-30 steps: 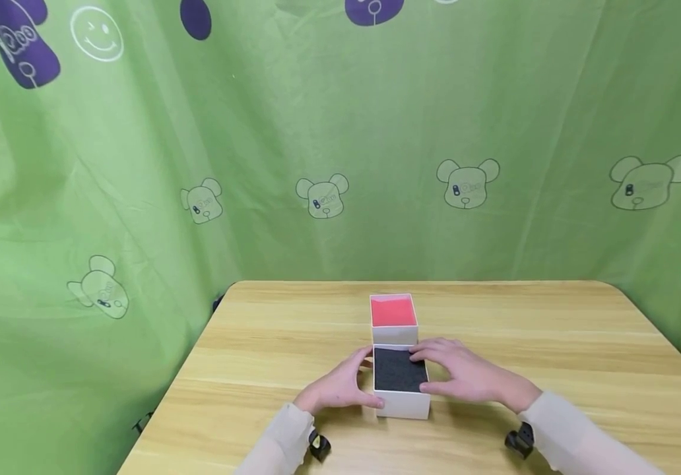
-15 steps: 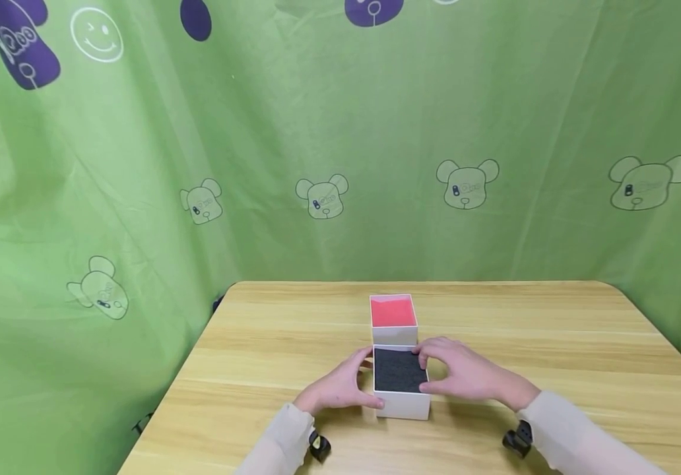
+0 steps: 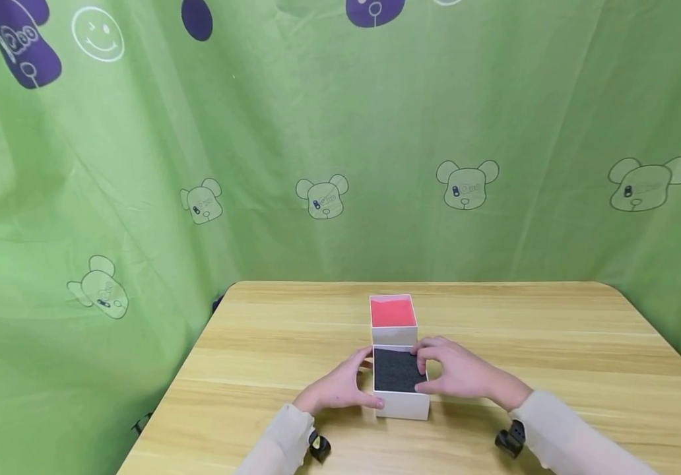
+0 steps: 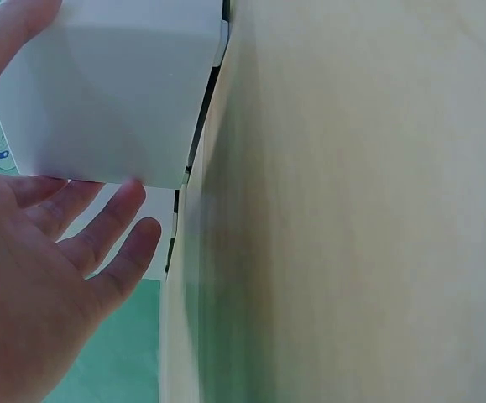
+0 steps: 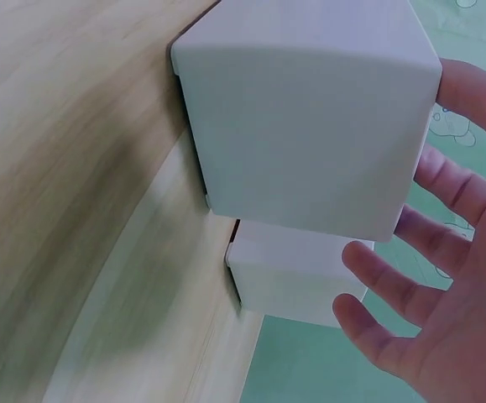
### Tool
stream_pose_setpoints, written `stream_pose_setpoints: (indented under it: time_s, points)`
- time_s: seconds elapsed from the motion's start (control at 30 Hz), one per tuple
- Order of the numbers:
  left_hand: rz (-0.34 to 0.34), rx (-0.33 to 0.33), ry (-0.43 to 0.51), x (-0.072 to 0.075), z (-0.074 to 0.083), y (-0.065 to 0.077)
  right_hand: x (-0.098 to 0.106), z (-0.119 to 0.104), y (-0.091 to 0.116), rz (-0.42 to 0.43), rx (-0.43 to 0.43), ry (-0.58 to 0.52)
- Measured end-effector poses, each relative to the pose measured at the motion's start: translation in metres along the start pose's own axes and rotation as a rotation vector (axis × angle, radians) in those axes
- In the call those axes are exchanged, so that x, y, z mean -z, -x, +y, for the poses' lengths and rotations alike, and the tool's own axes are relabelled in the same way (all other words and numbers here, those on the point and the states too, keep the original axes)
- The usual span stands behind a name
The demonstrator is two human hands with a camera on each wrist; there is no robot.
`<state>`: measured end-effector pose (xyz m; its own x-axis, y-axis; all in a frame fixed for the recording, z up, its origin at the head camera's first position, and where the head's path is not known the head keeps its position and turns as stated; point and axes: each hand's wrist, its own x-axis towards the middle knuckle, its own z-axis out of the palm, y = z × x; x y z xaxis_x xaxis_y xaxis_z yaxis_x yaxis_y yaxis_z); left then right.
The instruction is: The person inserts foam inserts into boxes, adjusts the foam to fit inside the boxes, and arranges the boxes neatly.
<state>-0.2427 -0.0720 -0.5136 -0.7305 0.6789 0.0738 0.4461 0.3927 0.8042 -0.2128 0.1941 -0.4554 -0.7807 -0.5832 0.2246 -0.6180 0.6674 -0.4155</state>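
Observation:
A white box stands on the table, filled nearly to its rim with flat black fabric-like sheets. My left hand grips its left side, thumb at the front and fingers at the back. In the left wrist view, fingertips lie at the far edge of the box. My right hand is over the right rim, index finger bent down and thumb at the black surface. Whether those two tips pinch a sheet is unclear. The right wrist view shows the other fingers spread beyond the box.
Directly behind stands a second white box with flat red material inside. Both are on a wood-grain table. A green patterned curtain hangs behind the table and along its left side. Each wrist bears a small black camera.
My right index finger has bent from lying over the black sheet to pointing down at its right edge. The right thumb and wrist have shifted slightly left. My left hand has stayed put.

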Motion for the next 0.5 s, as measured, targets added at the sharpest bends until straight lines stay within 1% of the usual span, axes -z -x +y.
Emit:
stream_pose_setpoints:
  time_s: [0.3, 0.5]
  points:
    - [-0.004, -0.017, -0.002, -0.0004, 0.0041, -0.0001, -0.0035, 0.0, -0.0006, -0.014, -0.008, -0.008]
    - [-0.003, -0.03, -0.005, 0.0009, 0.0048, -0.0002, -0.0048, -0.0007, -0.0022, -0.006, 0.021, -0.05]
